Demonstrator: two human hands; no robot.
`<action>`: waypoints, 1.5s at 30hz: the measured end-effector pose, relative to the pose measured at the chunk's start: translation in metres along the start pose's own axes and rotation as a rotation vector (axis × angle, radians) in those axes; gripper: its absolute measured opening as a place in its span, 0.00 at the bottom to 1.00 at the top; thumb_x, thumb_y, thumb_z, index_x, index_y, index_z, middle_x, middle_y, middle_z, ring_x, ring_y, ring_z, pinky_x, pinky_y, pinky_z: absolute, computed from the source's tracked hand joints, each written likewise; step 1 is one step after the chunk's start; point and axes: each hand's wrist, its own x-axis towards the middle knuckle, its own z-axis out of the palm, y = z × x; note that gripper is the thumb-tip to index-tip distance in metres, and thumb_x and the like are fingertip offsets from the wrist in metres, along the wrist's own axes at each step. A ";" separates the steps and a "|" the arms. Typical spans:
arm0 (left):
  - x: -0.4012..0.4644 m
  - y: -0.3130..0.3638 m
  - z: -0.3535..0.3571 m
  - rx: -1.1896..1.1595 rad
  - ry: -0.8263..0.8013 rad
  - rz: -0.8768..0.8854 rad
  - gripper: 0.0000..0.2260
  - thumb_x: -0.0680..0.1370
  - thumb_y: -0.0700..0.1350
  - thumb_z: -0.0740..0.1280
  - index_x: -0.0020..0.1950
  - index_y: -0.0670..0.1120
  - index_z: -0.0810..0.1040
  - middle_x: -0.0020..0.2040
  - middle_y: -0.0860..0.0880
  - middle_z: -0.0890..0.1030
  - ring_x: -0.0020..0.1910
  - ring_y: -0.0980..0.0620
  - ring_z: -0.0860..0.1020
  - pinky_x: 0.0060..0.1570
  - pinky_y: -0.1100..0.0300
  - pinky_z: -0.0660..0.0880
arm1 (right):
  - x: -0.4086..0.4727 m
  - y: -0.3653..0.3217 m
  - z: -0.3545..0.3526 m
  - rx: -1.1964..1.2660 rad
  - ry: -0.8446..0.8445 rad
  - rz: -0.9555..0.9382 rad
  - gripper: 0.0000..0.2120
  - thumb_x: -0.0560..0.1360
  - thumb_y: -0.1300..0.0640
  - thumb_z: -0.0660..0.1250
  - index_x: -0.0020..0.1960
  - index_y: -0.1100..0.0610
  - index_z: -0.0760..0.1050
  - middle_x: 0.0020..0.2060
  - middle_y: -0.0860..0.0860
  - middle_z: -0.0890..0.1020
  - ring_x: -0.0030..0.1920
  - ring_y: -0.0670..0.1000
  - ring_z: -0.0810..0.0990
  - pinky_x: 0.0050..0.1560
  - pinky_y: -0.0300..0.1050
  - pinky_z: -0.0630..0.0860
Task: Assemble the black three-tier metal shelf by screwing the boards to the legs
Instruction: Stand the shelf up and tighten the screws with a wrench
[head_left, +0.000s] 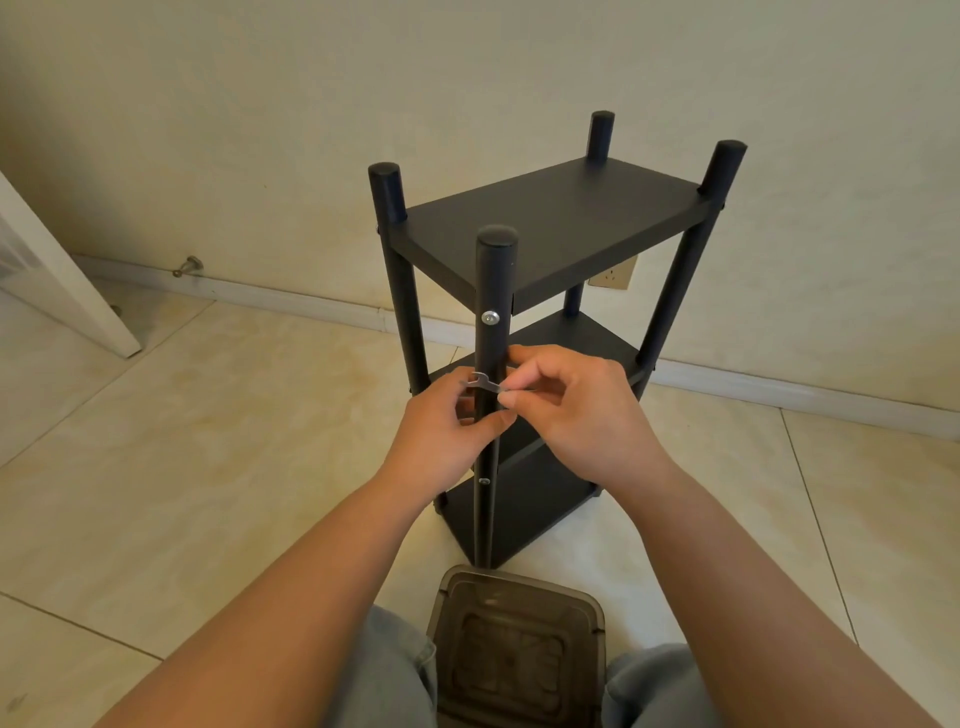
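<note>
Both hands' grip on wrench (483, 383)

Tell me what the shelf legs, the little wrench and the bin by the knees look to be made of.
Shelf legs: matte black round tubes, likely painted metal; dull even sheen. Wrench: thin flat bare metal, silvery and shiny, probably stamped steel. Bin: smoky translucent plastic, since moulded ribs show through its wall.

Bare forearms with no sleeves in view, light blue trousers (395, 670), probably denim, covering both knees
</note>
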 end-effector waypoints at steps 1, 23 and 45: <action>0.000 0.001 0.001 -0.005 0.018 0.004 0.09 0.74 0.50 0.70 0.53 0.52 0.74 0.45 0.60 0.76 0.47 0.59 0.76 0.43 0.71 0.69 | 0.000 0.001 0.001 0.002 -0.001 -0.002 0.08 0.74 0.59 0.69 0.39 0.47 0.78 0.49 0.43 0.80 0.50 0.40 0.78 0.50 0.29 0.71; -0.001 0.002 0.011 -0.043 0.156 -0.049 0.13 0.72 0.48 0.73 0.52 0.53 0.72 0.46 0.58 0.78 0.44 0.61 0.77 0.41 0.74 0.71 | 0.018 0.007 -0.004 -0.043 0.087 0.190 0.04 0.77 0.57 0.65 0.46 0.48 0.75 0.36 0.41 0.76 0.38 0.40 0.76 0.37 0.27 0.68; 0.003 0.008 0.011 -0.206 0.269 0.018 0.13 0.72 0.46 0.73 0.53 0.55 0.74 0.46 0.63 0.77 0.46 0.70 0.75 0.43 0.80 0.69 | 0.034 -0.010 -0.010 0.043 0.382 0.156 0.07 0.79 0.57 0.62 0.52 0.50 0.77 0.44 0.44 0.75 0.43 0.44 0.75 0.42 0.28 0.69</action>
